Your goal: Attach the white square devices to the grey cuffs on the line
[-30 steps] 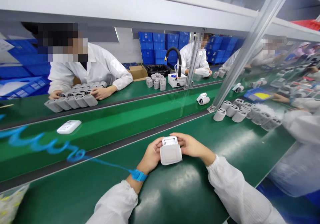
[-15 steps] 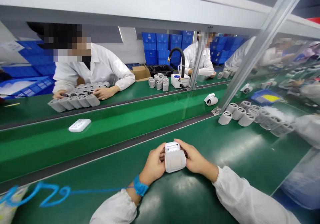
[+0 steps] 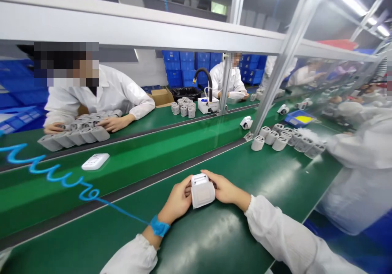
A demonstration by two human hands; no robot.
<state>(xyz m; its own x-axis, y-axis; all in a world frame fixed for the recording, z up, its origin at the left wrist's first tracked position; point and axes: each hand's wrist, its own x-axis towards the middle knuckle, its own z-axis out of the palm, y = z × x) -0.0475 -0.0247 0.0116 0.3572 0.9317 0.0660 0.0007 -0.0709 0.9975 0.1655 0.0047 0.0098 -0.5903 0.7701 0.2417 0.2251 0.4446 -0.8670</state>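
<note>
"Grip on it?"

"Firm: left hand [image 3: 177, 199] and right hand [image 3: 223, 189] clamped on opposite sides of the white plastic device [image 3: 202, 192], above the green counter [image 3: 214, 241], near its far edge."

"Any tip?"

"Keep the fingers [image 3: 213, 177] flat, pressing evenly."

Your right hand [image 3: 225, 190] has the glossy green bench mat [image 3: 208, 241] to move over, out past the white boxy device [image 3: 202, 191], until the cluster of grey cylindrical sleeves [image 3: 280, 143] stands in its way. Your left hand [image 3: 176, 200] meets the coiled blue wrist-strap cord [image 3: 63, 179], which runs from your blue wrist band [image 3: 159, 226] across the bench (soft, but easy to snag). Straight ahead lies the dark edge rail [image 3: 122, 192], and to the far right the slanted aluminium upright [image 3: 269, 90] and clear acrylic panel [image 3: 321, 78] block any reach.
</note>
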